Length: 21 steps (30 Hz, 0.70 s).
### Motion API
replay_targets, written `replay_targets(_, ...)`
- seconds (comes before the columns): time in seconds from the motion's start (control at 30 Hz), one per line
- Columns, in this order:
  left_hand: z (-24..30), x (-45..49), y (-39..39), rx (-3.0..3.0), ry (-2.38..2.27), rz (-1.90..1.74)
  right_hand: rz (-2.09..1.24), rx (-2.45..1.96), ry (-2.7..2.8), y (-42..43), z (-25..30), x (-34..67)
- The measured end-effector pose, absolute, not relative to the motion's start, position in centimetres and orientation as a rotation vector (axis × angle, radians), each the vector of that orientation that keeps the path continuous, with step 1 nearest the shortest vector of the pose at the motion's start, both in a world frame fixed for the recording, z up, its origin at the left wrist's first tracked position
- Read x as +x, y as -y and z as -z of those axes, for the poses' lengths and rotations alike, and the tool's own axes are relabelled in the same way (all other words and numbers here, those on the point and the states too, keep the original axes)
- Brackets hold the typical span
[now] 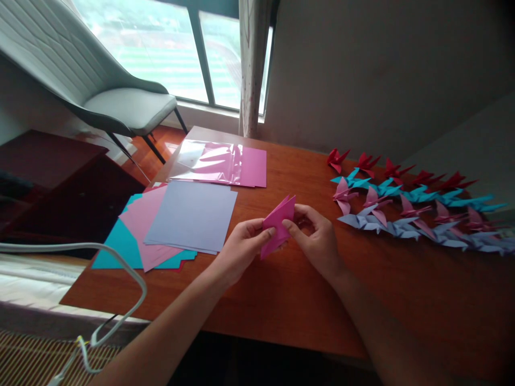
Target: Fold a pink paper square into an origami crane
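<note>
A folded pink paper piece (277,224) is held just above the wooden table (281,300), between both hands. My left hand (241,247) pinches its lower left side with thumb and fingers. My right hand (317,238) pinches its right side, thumb on the front. The piece is a pointed, partly folded shape standing on edge. To its left lies a stack of flat sheets, with a lavender sheet (193,214) on top of pink and teal ones.
Rows of finished paper cranes (406,206) in red, teal, pink and lavender run along the table's right side. A clear plastic sleeve of pink paper (221,163) lies at the back. A grey chair (100,91) stands by the window. A white cable (120,300) loops at the lower left.
</note>
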State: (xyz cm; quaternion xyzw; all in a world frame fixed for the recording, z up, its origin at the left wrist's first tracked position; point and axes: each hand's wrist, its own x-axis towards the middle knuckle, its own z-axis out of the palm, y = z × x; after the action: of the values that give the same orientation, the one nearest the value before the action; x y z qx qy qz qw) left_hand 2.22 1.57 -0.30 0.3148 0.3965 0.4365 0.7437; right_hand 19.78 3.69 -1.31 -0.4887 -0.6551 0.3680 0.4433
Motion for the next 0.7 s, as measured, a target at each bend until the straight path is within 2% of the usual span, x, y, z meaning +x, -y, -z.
replay_targets(0.13, 0.36, 2.23, -1.61, 0.666, -0.893, -0.973, -0.597, -1.167, 1.717, -3.56, 0.91, 19.62)
replay_targets(0.27, 0.38, 2.24, -1.58, 0.678, -0.899, -0.967, -0.495, -1.130, 1.757, -3.51, 0.76, 19.52)
replay_targets(0.43, 0.39, 2.27, -1.53, 0.720, -0.916, -0.984, -0.605, -1.121, 1.672, -3.50, 0.61, 19.56)
replay_targets(0.6, 0.51, 2.33, -1.70, 0.794, -0.942, -0.983, -0.997, -1.045, 1.520, -3.88, 0.88, 19.81)
replay_targets(0.7, 0.59, 2.32, -1.74, 0.830, -0.948, -0.970, -0.981, -1.034, 1.542, -4.01, 1.35, 19.75)
